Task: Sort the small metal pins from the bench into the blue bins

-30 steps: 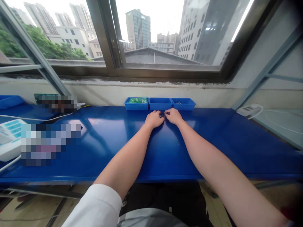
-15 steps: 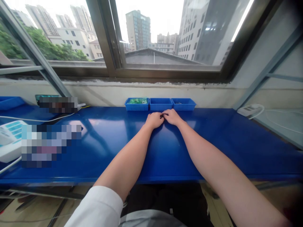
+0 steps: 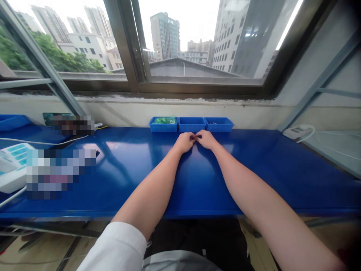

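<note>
At the far left a blue tray (image 3: 11, 121) sits at the edge of the blue table (image 3: 126, 177), and nearer the person a white device with pale turquoise keys (image 3: 12, 165) lies with a white cable (image 3: 42, 142) running across the surface behind it. Two patches beside it are blurred and cannot be read.

Toward the middle, against the wall under the window (image 3: 180, 41), three small blue bins stand in a row, touching one another: the left bin (image 3: 163, 124) holds green pieces, the middle bin (image 3: 191, 124) looks bare from this angle, and the right bin (image 3: 218, 124) has a few small dark bits in it.

Just in front of the middle bin the two hands meet on the table. The left hand (image 3: 184, 142) is curled, its fingers (image 3: 191, 138) pinched together on a small dark part (image 3: 194, 138) that shows only as a speck between the hands. The right hand (image 3: 207, 139) comes in from the other side, its fingers (image 3: 198, 137) likewise closed on the same part, fingertips of both hands touching. What the part is cannot be told. A white sleeve (image 3: 115, 246) covers the left upper arm.

At the far right a white power strip (image 3: 297, 131) with its cable lies on a pale ledge.
</note>
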`<move>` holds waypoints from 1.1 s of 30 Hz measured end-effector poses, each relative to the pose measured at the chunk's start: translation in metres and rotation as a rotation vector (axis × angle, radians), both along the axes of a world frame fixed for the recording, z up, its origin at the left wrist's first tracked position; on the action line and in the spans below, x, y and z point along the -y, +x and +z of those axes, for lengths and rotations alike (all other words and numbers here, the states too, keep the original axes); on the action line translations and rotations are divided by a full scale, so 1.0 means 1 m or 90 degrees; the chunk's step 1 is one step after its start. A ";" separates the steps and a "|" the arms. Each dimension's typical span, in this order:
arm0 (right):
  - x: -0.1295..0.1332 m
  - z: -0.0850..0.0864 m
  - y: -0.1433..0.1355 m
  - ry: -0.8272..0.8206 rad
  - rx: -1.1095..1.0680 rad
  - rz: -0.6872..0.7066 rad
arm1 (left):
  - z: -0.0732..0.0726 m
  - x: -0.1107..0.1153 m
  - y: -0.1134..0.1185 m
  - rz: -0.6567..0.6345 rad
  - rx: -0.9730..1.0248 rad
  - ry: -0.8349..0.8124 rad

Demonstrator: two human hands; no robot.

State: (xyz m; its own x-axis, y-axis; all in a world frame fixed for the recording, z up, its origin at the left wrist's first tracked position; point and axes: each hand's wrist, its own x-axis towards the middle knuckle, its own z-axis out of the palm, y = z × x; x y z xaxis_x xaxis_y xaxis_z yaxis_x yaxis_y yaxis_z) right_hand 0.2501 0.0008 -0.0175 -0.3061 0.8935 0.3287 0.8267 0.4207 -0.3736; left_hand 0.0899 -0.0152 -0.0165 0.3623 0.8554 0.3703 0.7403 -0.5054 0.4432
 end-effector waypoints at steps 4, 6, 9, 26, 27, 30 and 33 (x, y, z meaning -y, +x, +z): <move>0.000 -0.002 0.000 -0.010 -0.009 -0.002 | -0.001 0.000 0.001 0.003 0.002 -0.003; 0.000 -0.003 -0.001 -0.001 -0.024 -0.007 | 0.000 0.001 0.001 0.010 -0.001 -0.004; 0.003 -0.001 -0.003 0.011 -0.026 -0.053 | -0.001 0.001 0.002 0.020 -0.013 0.001; 0.026 0.032 -0.011 -0.209 0.117 -0.277 | -0.001 0.003 0.003 0.032 -0.030 -0.009; 0.025 0.030 -0.011 -0.201 0.114 -0.265 | -0.001 0.003 0.003 0.032 -0.030 -0.008; 0.024 0.025 -0.008 -0.165 0.082 -0.213 | -0.002 0.002 0.002 0.034 -0.026 -0.003; 0.021 0.018 -0.005 -0.101 0.032 -0.153 | -0.004 0.002 0.002 0.038 -0.017 0.009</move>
State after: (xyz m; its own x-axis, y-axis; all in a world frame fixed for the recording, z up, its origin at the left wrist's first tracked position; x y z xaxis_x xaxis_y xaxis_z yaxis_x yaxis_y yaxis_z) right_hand 0.2447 -0.0205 0.0009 -0.0921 0.9815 0.1680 0.9147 0.1501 -0.3752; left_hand 0.0915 -0.0171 -0.0201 0.3211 0.8706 0.3728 0.7804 -0.4663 0.4166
